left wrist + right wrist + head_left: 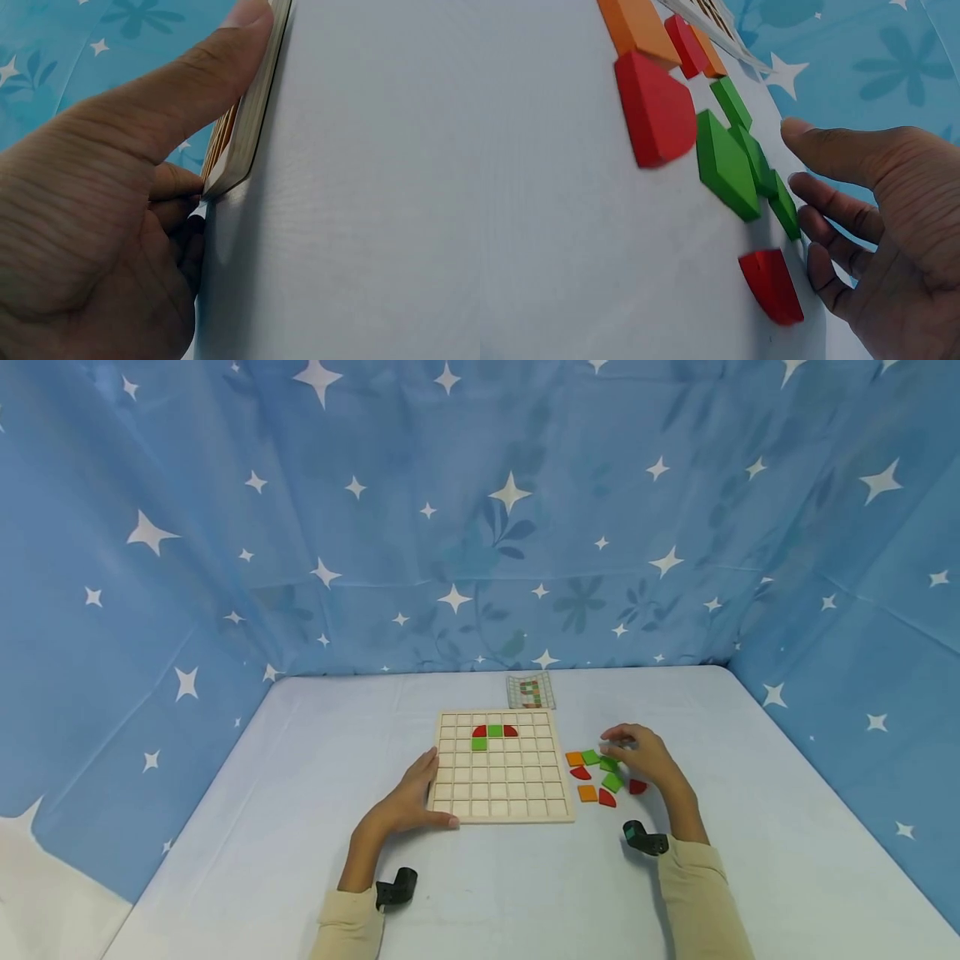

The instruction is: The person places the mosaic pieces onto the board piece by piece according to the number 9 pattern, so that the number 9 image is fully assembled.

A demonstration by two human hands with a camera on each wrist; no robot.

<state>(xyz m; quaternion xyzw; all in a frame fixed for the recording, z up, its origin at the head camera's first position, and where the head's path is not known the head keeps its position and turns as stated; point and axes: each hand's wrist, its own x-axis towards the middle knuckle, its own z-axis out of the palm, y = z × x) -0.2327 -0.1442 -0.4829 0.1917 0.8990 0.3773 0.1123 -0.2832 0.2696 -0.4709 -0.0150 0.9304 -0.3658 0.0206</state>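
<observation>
The left hand (408, 793) grips the near left corner of a wooden grid board (495, 817), thumb along the front edge and fingers at the left side. In the left wrist view the thumb (217, 67) lies against the board's edge (251, 127). On the board, toward its back, sit two red quarter-round tiles (511, 731) and two green square tiles (479, 744). The right hand (641, 753) hovers beside loose tiles right of the board, thumb and fingers apart. In the right wrist view its fingertips come close to several green tiles (727, 165), with nothing between them.
Orange square tiles (587, 793) and red quarter-round tiles (607, 797) lie loose beside the board. A small pattern card (530, 690) with a printed grid lies behind the board. White cloth covers the table (480, 893); a blue star-patterned curtain (420, 543) stands behind.
</observation>
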